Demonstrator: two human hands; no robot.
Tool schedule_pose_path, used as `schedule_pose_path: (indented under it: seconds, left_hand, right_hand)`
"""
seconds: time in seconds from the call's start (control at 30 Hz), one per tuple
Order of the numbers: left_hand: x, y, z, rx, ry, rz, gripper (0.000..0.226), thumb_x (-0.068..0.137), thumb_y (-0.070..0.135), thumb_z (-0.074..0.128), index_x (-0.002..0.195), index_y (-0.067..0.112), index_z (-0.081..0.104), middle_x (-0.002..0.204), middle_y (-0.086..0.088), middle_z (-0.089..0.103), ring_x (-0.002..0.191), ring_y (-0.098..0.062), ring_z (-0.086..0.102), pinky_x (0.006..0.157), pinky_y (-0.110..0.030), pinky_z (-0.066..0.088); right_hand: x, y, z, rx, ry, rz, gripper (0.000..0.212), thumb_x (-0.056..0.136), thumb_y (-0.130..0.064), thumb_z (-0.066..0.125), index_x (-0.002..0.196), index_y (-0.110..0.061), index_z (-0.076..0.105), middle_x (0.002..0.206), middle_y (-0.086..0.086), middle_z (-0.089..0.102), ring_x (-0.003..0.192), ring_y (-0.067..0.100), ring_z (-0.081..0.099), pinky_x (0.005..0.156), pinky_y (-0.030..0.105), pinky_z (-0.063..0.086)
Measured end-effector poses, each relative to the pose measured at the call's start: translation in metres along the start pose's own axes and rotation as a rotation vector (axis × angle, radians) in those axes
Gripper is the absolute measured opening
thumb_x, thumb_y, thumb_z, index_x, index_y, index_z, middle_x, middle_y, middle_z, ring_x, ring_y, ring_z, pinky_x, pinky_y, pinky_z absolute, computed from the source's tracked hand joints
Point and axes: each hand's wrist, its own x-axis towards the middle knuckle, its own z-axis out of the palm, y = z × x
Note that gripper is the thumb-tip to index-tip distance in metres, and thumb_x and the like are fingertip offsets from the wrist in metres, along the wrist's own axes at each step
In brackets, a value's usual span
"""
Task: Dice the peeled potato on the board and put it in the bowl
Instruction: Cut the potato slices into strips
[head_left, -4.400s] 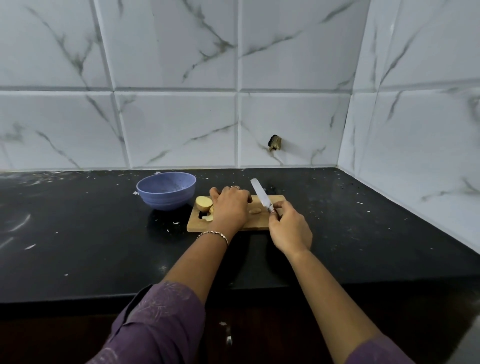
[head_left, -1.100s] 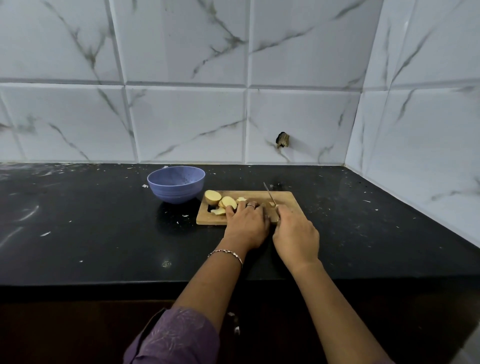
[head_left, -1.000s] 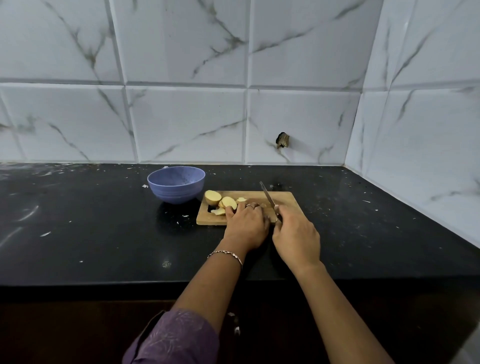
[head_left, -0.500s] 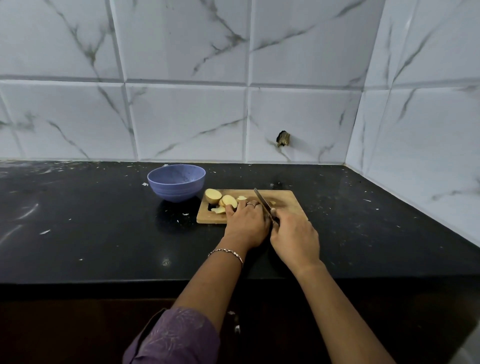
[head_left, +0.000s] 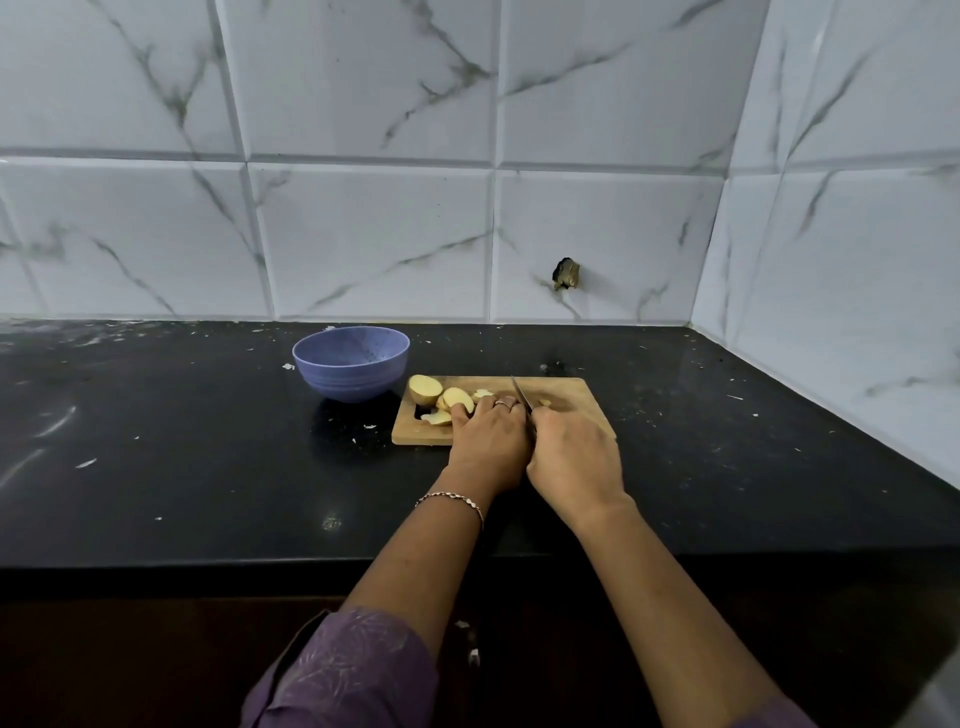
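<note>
Tiled marble-look wall (head_left: 363, 234) fills the top half of the frame and wraps round at right. Small dark hole (head_left: 566, 274) in it, right of centre, just above the counter line.

Black counter (head_left: 182, 457) spans the middle band, with white flecks scattered over it.

Both forearms come in from the bottom edge, with a purple sleeve (head_left: 343, 675) on the left one at bottom centre.

Wooden board (head_left: 566, 395) lies flat on the counter, centre frame. Its near edge is partly covered by the hands.

Blue bowl (head_left: 351, 362) stands upright on the counter just left of the board's far left corner, close to it; whether they touch is unclear.

Left hand (head_left: 485, 441) is on the board, knuckles up. Its fingers curl down over the potato slices (head_left: 458, 399) and hold them right beside the blade. What sits under the palm is hidden.

Right hand (head_left: 574, 460) is just right of the left hand, almost touching it, fingers wrapped round the knife (head_left: 521, 397). The handle is buried in the fist. The blade sticks out toward upper left, with its tip over the board's far half.

Potato end piece (head_left: 424, 389) sits on the board's far left corner, cut face up. Another slice (head_left: 436, 417) lies near the board's slot, left of the left hand. A small bit (head_left: 544, 402) lies right of the blade.

Bracelet (head_left: 451, 500) is on the left wrist and a ring (head_left: 504, 402) on a left finger.
</note>
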Motion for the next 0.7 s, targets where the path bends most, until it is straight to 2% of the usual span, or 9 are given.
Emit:
schedule_pose_path:
  seconds: [0.27,0.57,0.7]
  left_hand:
    - [-0.002,0.000,-0.001,0.026,0.002,0.005,0.036,0.098,0.019,0.042,0.133,0.017,0.046,0.147,-0.001,0.040,0.137,-0.022,0.031,0.105,-0.052,0.023]
    - [-0.003,0.002,0.000,0.001,0.008,-0.014,0.032,0.100,0.021,0.035,0.128,0.015,0.049,0.145,-0.001,0.042,0.136,-0.022,0.033,0.104,-0.053,0.025]
    - [-0.002,0.002,0.002,-0.028,0.002,-0.026,0.034,0.101,0.023,0.033,0.129,0.015,0.050,0.147,0.000,0.042,0.138,-0.020,0.031,0.106,-0.054,0.023]
  right_hand:
    - [0.000,-0.002,-0.002,-0.011,-0.012,-0.010,0.026,0.093,-0.008,0.052,0.115,-0.018,0.063,0.107,0.002,0.068,0.099,0.020,0.064,0.080,0.031,0.052]
    - [-0.012,-0.001,-0.008,-0.005,-0.016,0.023,0.022,0.092,-0.008,0.053,0.111,-0.017,0.061,0.103,0.002,0.066,0.095,0.022,0.064,0.070,0.031,0.046]
    - [-0.021,-0.002,-0.017,0.009,-0.035,0.018,0.023,0.093,-0.009,0.054,0.113,-0.018,0.060,0.106,0.002,0.065,0.097,0.022,0.063,0.072,0.030,0.045]
